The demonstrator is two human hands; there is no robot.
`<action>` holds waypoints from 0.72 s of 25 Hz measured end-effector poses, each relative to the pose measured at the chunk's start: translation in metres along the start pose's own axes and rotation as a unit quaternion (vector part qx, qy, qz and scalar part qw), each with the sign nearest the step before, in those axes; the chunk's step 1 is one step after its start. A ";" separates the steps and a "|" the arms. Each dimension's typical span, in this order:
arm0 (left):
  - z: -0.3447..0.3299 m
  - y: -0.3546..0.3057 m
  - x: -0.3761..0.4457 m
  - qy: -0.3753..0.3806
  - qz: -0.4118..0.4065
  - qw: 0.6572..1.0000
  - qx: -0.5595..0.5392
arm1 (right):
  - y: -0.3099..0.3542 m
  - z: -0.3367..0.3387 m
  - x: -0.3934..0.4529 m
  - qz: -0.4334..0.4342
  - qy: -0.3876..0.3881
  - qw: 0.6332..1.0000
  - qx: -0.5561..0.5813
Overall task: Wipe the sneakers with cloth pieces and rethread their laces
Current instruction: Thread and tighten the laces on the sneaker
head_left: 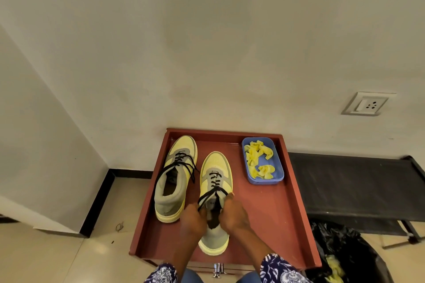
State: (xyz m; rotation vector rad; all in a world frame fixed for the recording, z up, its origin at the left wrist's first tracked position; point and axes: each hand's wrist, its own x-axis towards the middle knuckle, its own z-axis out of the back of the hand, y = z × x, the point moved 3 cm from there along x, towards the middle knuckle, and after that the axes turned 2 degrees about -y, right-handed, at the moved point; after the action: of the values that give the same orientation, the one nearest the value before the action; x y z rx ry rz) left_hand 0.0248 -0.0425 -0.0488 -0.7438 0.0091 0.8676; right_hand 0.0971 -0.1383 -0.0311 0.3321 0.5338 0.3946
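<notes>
At the near edge, two sleeves of dark blue cloth with a white flower print (279,267) come into view, and both forearms reach forward over a reddish-brown wooden tray with raised sides (296,200), which has a small shiny metal handle (218,269) on its front edge. The left hand (192,219) and the right hand (234,213) meet over the nearer yellow and grey sneaker (216,193), which lies flat in the tray with its toe pointing away from the person. The fingers of the left hand are curled and hold one end of the black lace of this sneaker (212,187), just beside the opening of the shoe. The fingers of the right hand (230,195) are curled too and pinch the other side of the lace near the upper eyelets. To the left, a little farther, the second yellow and grey sneaker (176,179) lies in the same tray, near the first but apart from it; its own black lace (186,163) sits loosely in the eyelets. In the far right corner of the tray stands a blue rectangular plastic box (277,175) with several crumpled yellow cloth pieces (257,156) inside. To the right of the tray, on the floor, a black plastic bag (345,250) lies open. Behind everything, a white wall socket (368,103) sits on the pale wall.
</notes>
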 end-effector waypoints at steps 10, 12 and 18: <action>0.009 0.001 0.038 -0.016 0.038 0.991 -0.127 | 0.019 0.005 0.037 0.017 -0.018 1.000 0.019; 0.009 -0.001 0.046 -0.022 0.042 0.990 -0.131 | 0.020 0.007 0.044 0.019 -0.020 0.999 0.023; 0.007 -0.007 0.058 -0.050 0.073 0.985 -0.148 | 0.021 0.012 0.061 0.027 -0.008 0.999 0.015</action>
State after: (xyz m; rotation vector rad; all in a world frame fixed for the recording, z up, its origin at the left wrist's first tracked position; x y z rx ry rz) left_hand 0.0664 -0.0014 -0.0563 -0.9851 -0.1594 1.0603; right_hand 0.1458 -0.0955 -0.0388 0.3786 0.5158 0.4363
